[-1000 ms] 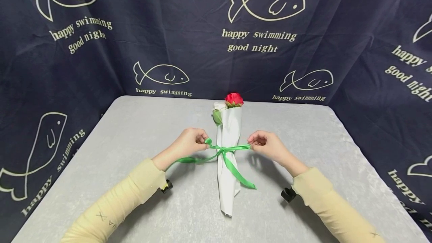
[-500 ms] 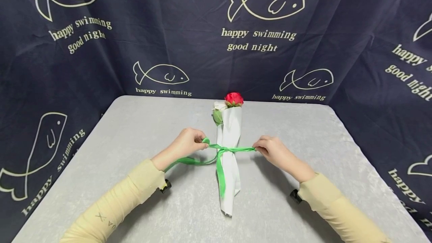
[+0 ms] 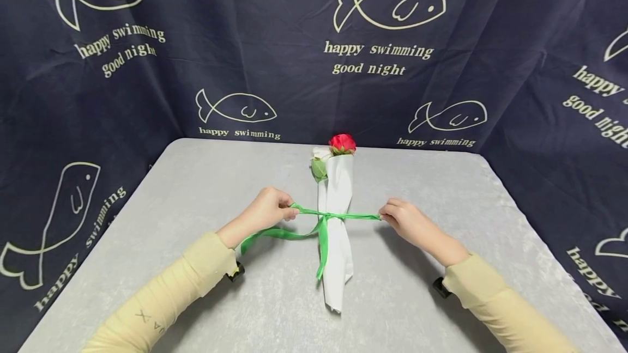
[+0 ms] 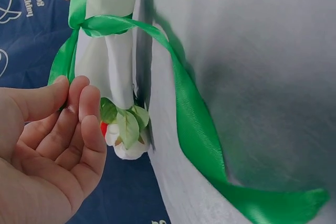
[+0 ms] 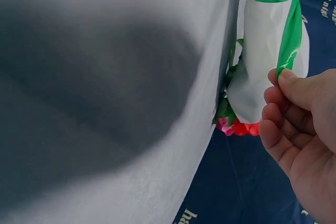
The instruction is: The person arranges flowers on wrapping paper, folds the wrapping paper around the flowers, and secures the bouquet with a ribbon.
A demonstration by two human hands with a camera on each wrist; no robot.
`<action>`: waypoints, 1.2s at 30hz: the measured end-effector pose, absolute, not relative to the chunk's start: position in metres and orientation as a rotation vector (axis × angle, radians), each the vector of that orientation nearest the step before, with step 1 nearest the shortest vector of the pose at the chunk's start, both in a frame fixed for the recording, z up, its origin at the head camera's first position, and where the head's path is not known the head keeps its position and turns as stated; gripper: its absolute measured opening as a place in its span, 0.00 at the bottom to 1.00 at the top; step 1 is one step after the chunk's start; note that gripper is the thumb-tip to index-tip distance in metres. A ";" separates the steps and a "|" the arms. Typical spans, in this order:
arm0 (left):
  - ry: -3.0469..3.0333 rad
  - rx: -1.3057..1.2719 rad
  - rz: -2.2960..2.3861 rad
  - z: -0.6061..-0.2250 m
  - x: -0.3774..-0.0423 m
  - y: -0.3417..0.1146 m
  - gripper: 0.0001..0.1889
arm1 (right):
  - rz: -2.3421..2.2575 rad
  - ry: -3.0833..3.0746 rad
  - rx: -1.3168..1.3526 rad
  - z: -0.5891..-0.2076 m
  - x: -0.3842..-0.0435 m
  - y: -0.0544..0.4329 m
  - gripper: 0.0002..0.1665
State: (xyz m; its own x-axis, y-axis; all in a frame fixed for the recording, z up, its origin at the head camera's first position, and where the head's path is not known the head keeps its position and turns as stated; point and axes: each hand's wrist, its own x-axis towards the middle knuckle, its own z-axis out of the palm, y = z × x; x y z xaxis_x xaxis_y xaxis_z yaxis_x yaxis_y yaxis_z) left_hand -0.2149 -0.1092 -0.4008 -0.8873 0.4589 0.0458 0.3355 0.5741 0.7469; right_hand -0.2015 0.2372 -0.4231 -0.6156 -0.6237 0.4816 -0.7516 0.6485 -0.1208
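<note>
A bouquet wrapped in white paper (image 3: 336, 266) lies upright in the head view, a red flower (image 3: 342, 144) and a white flower (image 4: 126, 145) showing at its top. Green ribbon (image 3: 321, 244) is knotted round its middle. On the left side my left hand (image 3: 272, 208) pinches one stretch of ribbon between thumb and fingertips. Across the bouquet my right hand (image 3: 404, 222) pinches another stretch, drawn taut and nearly level. Two loose tails hang from the knot: one down the paper, the other (image 4: 197, 124) curving out over the table on the left.
The bouquet rests on a table with a grey cloth (image 3: 196, 309). Dark blue fabric (image 3: 304, 97) printed with fish and words hangs behind and on both sides. Black wrist devices (image 3: 441, 287) sit under both cream sleeves.
My right hand has moved right and my left hand slightly left, stretching the ribbon tighter and shrinking the loops. The front tail has swung from lower right to straight down along the paper.
</note>
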 end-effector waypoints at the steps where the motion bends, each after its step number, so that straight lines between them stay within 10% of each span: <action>1: 2.645 0.672 1.210 -0.402 -0.215 -0.110 0.07 | 0.429 -2.474 1.082 -0.424 -0.201 0.238 0.08; 36: 2.724 0.745 1.046 -0.424 -0.216 -0.118 0.06 | 0.517 -2.593 1.095 -0.435 -0.196 0.240 0.05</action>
State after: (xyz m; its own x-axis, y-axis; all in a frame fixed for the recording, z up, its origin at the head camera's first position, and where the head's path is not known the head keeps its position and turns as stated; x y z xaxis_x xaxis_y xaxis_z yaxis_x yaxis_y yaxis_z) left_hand -0.2162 -0.1179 -0.4243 -0.8699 0.4903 0.0542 0.4005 0.6379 0.6578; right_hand -0.1960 0.2404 -0.4352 -0.6739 -0.6301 0.3857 -0.7299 0.6487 -0.2155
